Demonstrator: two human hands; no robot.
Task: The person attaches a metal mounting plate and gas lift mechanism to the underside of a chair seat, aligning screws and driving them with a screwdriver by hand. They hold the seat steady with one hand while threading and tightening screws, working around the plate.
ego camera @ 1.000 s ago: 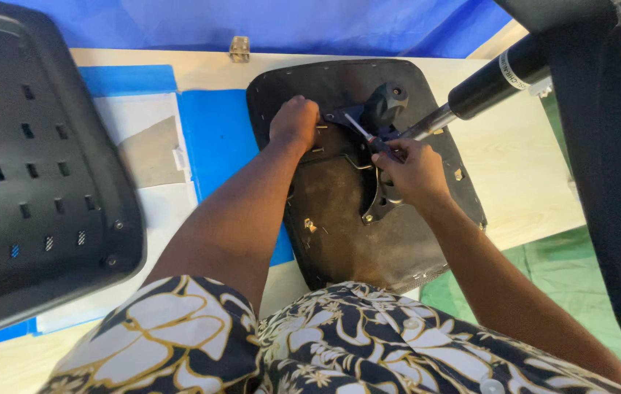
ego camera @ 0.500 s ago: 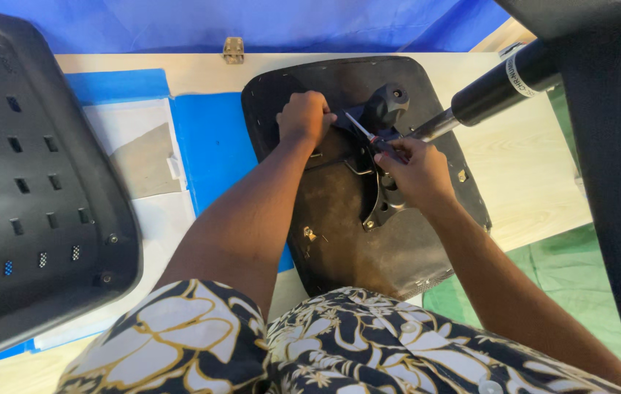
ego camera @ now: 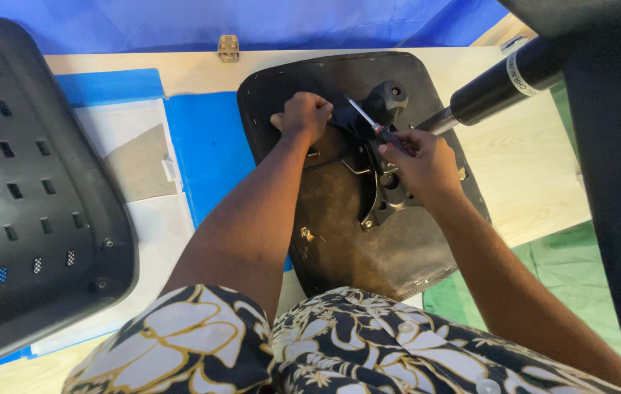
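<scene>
Head view, one upturned seat base (ego camera: pixel 369 241), left hand (ego camera: pixel 303 117) clenched on its mechanism plate (ego camera: pixel 379 193), right hand (ego camera: pixel 420 160) grasping one screwdriver (ego camera: pixel 369 120) there, one perforated backrest (ego camera: pixel 26 197) well left of it.

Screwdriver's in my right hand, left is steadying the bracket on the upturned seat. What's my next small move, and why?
Probably ease the screwdriver tip down into the bracket hole under your left hand. Your right hand holds it tilted, the shaft angled toward the left hand, so the tip looks not yet squarely seated, though the fingers hide the exact spot.
</scene>
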